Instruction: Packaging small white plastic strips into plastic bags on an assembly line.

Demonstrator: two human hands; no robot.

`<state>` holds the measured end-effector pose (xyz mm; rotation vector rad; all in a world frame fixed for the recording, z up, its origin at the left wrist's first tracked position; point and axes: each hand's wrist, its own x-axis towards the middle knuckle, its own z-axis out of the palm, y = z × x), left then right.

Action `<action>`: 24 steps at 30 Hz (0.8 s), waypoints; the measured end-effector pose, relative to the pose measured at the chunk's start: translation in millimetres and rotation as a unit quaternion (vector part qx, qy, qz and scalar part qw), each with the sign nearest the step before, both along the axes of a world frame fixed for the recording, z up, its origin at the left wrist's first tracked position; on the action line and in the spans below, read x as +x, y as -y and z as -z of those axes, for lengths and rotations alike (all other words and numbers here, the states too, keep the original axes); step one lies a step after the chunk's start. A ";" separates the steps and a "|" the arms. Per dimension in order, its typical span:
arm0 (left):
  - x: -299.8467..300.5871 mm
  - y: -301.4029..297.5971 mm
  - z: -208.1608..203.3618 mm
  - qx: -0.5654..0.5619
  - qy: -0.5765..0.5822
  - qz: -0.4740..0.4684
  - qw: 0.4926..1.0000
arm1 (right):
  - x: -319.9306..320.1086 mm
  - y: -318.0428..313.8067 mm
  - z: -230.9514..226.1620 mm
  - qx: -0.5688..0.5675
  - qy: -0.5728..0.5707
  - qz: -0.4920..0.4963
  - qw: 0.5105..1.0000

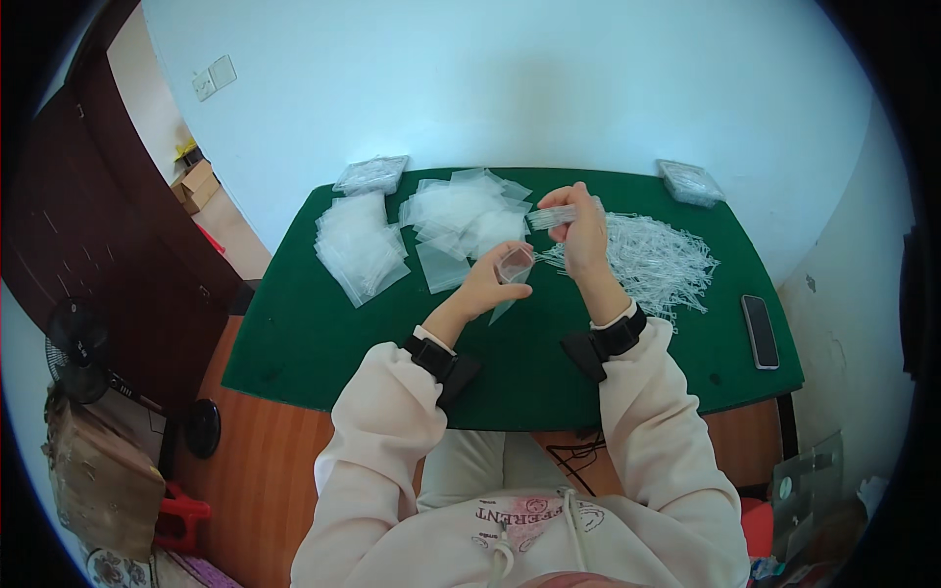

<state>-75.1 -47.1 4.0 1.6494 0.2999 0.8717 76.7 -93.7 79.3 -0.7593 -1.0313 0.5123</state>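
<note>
My left hand (478, 288) curls around a small clear plastic bag (515, 263), whose mouth gapes toward the upper right. Just right of it, my raised right hand (586, 243) grips a bundle of thin clear plastic sticks (551, 217), held roughly level above the table. The sticks' exact kind is too small to make out. Behind my right wrist spreads a loose pile of similar clear sticks (667, 263). Flat empty-looking clear bags (461, 211) lie scattered beyond my left hand, and another fanned stack of bags (358, 250) lies farther left.
The green-covered table (294, 343) stands against a white wall. Filled clear packets (372, 174) sit at its far left edge, and another packet (691, 183) at the far right corner. A phone (760, 331) lies near the right edge. A fan (78, 343) stands on the left.
</note>
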 end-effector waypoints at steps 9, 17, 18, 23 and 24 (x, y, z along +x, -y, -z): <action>-6.1 5.1 -8.8 -0.080 -0.036 0.090 0.992 | -2.2 0.3 5.5 -0.159 0.119 -0.168 0.965; -3.9 2.1 -0.9 -0.112 -0.024 0.172 0.978 | -3.0 -0.7 10.9 -0.145 0.217 -0.173 0.950; -4.5 1.6 -0.5 -0.113 -0.024 0.172 0.978 | -3.5 0.0 10.8 -0.145 0.226 -0.185 0.945; -7.4 1.9 -3.8 -0.145 -0.010 0.197 0.970 | -0.1 -3.6 16.9 -0.192 0.283 -0.219 0.914; -7.7 2.2 -4.3 -0.148 -0.007 0.204 0.968 | -0.8 -3.8 17.3 -0.192 0.284 -0.219 0.914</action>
